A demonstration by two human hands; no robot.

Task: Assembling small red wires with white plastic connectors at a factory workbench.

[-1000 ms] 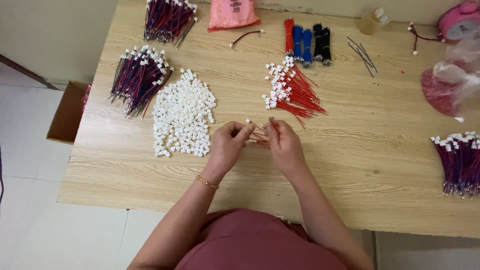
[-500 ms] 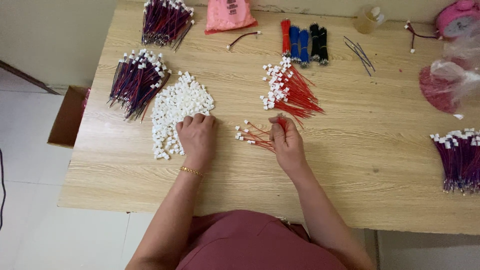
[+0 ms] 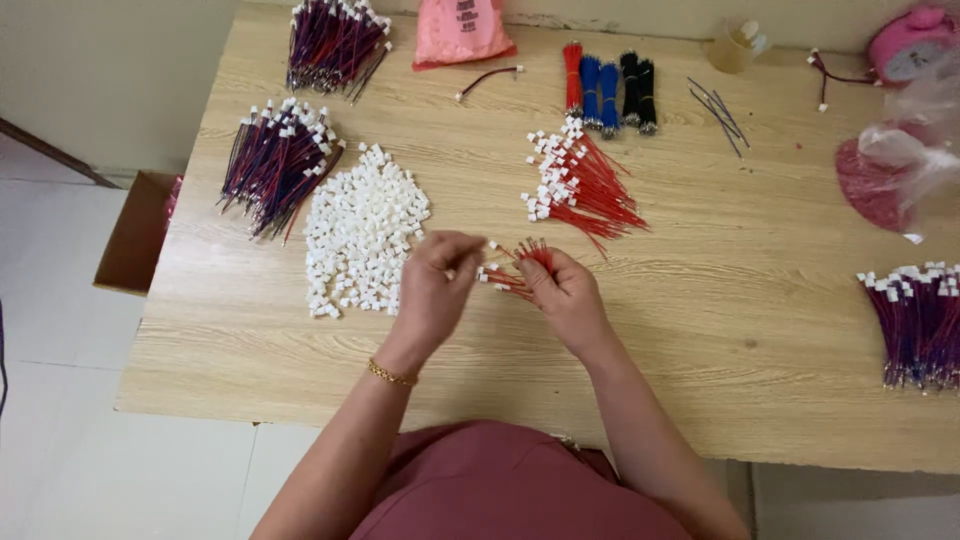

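Observation:
My right hand [image 3: 565, 295] grips a small bunch of short red wires [image 3: 512, 268], some ending in white plastic connectors. My left hand [image 3: 437, 285] is close beside it, fingers pinched near the wire ends, apparently on one small white connector, though it is too small to be sure. Just left of my hands lies a heap of loose white connectors [image 3: 362, 228] on the wooden table [image 3: 700, 330]. Beyond my right hand lies a pile of red wires fitted with white connectors [image 3: 580, 185].
Bundles of purple-red wires with connectors lie at far left [image 3: 280, 165], top left [image 3: 335, 40] and right edge [image 3: 920, 320]. Red, blue and black wire bundles [image 3: 608, 90], a pink bag [image 3: 462, 30], a pink clock [image 3: 910, 45] and a plastic bag [image 3: 890, 170] sit farther back. A cardboard box [image 3: 135, 235] stands on the floor.
My left hand went from the wires to the heap of white connectors, then came back to the red wires held in my right hand.

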